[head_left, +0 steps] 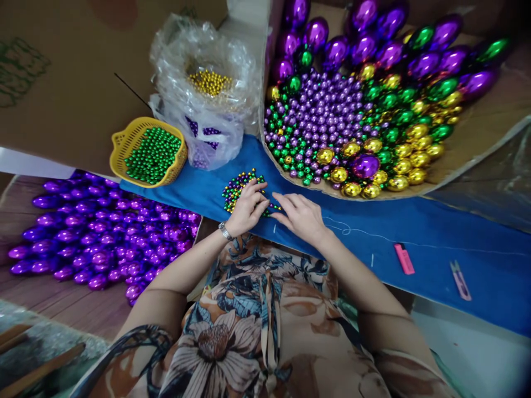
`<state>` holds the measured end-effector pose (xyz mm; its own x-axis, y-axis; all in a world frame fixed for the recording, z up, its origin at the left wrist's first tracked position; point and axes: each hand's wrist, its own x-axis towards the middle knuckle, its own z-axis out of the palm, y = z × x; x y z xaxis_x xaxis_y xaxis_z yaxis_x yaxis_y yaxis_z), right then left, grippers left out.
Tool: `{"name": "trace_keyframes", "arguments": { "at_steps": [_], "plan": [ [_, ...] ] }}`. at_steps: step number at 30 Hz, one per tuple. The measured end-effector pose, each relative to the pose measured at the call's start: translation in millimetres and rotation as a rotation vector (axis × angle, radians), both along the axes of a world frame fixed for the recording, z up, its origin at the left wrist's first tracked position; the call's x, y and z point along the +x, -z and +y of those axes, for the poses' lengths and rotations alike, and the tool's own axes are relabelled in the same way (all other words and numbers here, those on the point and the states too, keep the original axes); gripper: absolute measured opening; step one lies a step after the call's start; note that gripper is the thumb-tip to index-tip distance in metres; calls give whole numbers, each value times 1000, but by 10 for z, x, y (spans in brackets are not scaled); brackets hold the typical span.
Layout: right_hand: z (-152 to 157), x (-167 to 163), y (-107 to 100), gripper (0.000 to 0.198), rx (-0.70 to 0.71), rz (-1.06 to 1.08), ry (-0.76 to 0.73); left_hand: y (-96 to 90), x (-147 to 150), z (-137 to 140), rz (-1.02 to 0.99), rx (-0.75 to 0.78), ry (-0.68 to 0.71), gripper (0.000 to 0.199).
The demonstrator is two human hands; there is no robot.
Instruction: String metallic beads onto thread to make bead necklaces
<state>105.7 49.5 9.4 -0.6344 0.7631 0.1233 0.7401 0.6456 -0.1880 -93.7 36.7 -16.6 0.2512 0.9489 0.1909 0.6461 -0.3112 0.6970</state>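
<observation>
My left hand (248,207), with a metal watch on its wrist, rests at a pile of small green, gold and purple beads (233,193). Its fingers are bent and drawn close together; what they hold, if anything, is hidden. Facing it, my right hand (302,216) has its fingers stretched out and its thumb apart from them. A short row of small beads (274,207) lies in the gap between the two hands. From beside my right hand a thin pale thread (365,236) runs in a loose loop across the blue cloth (352,218) to the right.
A large carton (468,138) of purple, green and gold beads stands behind. Back left are a yellow basket (114,157) of green beads and clear plastic bags (166,55). Large purple baubles (99,243) lie left. A pink lighter (404,258) and thread snips (460,281) lie right.
</observation>
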Motion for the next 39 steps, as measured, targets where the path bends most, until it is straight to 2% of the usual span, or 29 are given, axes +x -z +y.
{"name": "trace_keyframes", "arguments": {
  "at_steps": [2, 4, 7, 9, 11, 13, 15, 18, 21, 28, 31, 33, 35, 39],
  "plan": [
    [-2, -22, 14, 45, -10, -29, -2, -17, 21, -9, 2, 0, 16, 23],
    [-18, 105, 38, 40, -31, -65, 0, -20, -36, -8, 7, 9, 10, 22],
    [-59, 576, 50, 35, -47, -160, 33, 6, -257, 9, 27, 28, -63, 23],
    [-83, 915, 18, 33, -45, -324, 115, 30, -405, 18, 54, 30, -121, 23],
    [-100, 1092, -35, 30, -25, -466, 197, 38, -467, 19, 77, 31, -149, 23],
    [-109, 1032, -77, 28, 9, -455, 199, 22, -417, 13, 88, 30, -132, 22],
    [-107, 783, -74, 32, 27, -300, 117, -11, -292, 1, 88, 25, -83, 21],
    [-84, 354, 19, 37, -3, -65, -21, -48, -116, -25, 75, 24, -10, 20],
    [-67, 170, 156, 34, -41, 42, -91, -25, -82, -53, 54, 44, -6, 20],
    [-116, 238, 330, 31, -79, 110, -87, 40, -129, -131, 112, 95, -78, 23],
    [-133, 178, 328, 32, -96, 123, -62, 19, -46, -151, 209, 130, 11, 27],
    [-120, 180, 297, 33, -153, 161, -81, 32, 4, -157, 258, 138, 104, 17],
    [-83, 264, 244, 34, -219, 234, -81, 69, 30, -160, 283, 180, 150, 16],
    [19, 619, 130, 34, -315, 351, 136, 146, 31, -169, 310, 333, 144, 12]
  ]
}}
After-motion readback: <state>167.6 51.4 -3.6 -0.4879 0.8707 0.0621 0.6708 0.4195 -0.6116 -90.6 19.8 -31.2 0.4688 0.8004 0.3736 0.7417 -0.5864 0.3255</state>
